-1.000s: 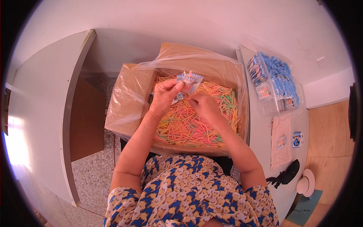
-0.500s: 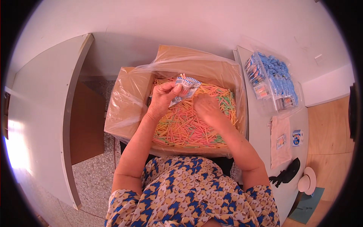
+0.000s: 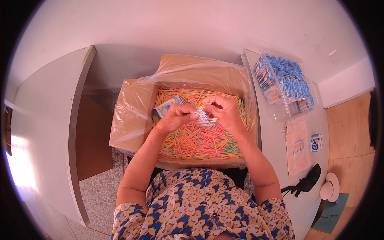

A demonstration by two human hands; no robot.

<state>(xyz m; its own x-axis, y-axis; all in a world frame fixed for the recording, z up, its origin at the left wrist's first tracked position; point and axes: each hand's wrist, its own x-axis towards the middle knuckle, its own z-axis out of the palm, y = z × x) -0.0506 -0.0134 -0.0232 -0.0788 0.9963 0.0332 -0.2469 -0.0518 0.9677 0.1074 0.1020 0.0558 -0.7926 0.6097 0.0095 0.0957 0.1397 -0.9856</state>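
Observation:
A cardboard box (image 3: 132, 120) lined with clear plastic holds a heap of thin coloured sticks (image 3: 200, 140) in orange, yellow, green and pink. Over the heap, my left hand (image 3: 176, 118) holds a stack of small blue-edged packets (image 3: 167, 106). Its fingertips also touch one small packet (image 3: 204, 119) between the two hands. My right hand (image 3: 224, 112) pinches that packet together with a few sticks at its mouth. Both hands meet above the middle of the box.
A grey table (image 3: 276, 148) stands to the right with a clear bag of blue packets (image 3: 286, 82), a beige cloth (image 3: 298, 148), a small card (image 3: 316, 142), a black tool (image 3: 306, 184) and a white round object (image 3: 330, 187). A grey panel (image 3: 44, 132) stands at the left.
Both hands have come lower and closer together over the sticks. The packet stack moved left in my left hand, and one packet now sits between the fingertips.

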